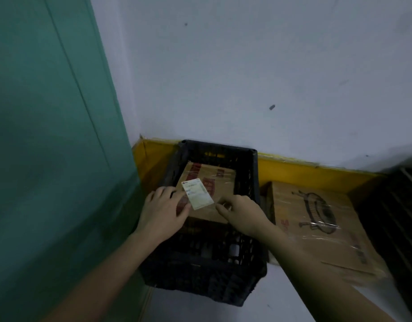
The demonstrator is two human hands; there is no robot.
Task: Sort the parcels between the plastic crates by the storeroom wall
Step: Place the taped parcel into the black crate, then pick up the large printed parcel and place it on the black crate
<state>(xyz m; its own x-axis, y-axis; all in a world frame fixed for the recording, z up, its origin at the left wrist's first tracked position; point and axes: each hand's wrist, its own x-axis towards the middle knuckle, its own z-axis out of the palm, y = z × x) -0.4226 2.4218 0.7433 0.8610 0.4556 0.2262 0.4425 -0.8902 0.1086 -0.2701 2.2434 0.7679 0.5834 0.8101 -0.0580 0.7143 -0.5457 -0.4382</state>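
A black plastic crate (255, 182) stands on the floor against the white wall. Inside it lies a brown cardboard parcel (220, 184) with red print, clear tape and a white shipping label (198, 194) on top. My left hand (164, 212) lies on the parcel's left near corner, fingers spread and thumb under the label's edge. My right hand (241, 212) is at the parcel's right near corner, fingers curled at its edge beside the label. How firmly either hand grips is not plain.
A larger taped cardboard box (316, 219) with a black drawing lies on the floor right of the crate. A second dark crate (395, 210) shows at the far right edge. A green door (49, 147) fills the left. A yellow skirting strip (293, 168) runs along the wall.
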